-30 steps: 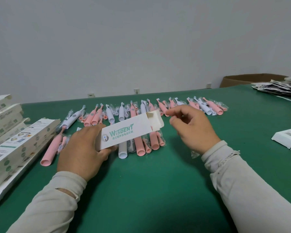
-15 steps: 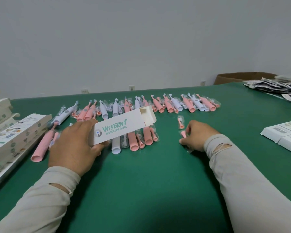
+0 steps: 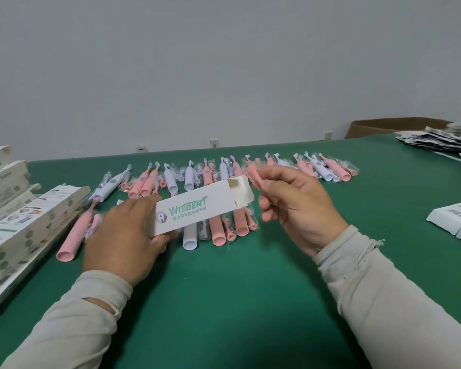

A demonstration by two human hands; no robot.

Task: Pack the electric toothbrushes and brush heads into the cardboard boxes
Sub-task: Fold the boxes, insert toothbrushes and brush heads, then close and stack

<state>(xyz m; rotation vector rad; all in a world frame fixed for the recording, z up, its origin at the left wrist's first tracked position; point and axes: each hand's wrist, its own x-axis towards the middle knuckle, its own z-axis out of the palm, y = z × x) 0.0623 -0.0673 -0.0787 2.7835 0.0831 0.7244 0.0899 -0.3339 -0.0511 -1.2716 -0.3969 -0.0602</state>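
Observation:
My left hand [image 3: 123, 235] grips the near end of a white WISDENT box [image 3: 197, 209], held above the table with its open flap end pointing right. My right hand [image 3: 296, 206] pinches a small pink brush head in a clear wrapper [image 3: 256, 177] just right of the box's open mouth, outside it. Behind the hands, several wrapped pink and white toothbrushes lie in a row [image 3: 224, 171]. More pink ones [image 3: 218, 230] lie under the box, and one pink toothbrush [image 3: 75, 235] lies left of my left hand.
A stack of long white printed boxes [image 3: 24, 225] lines the left side of the green table [image 3: 237, 302]. White boxes [image 3: 455, 222] sit at the right edge. A pile of leaflets [image 3: 442, 139] and a brown carton [image 3: 394, 126] are at the far right.
My right hand went down to the table, picked up a pink brush head, and has lifted it up to the open end of the box. The left hand keeps holding the box.

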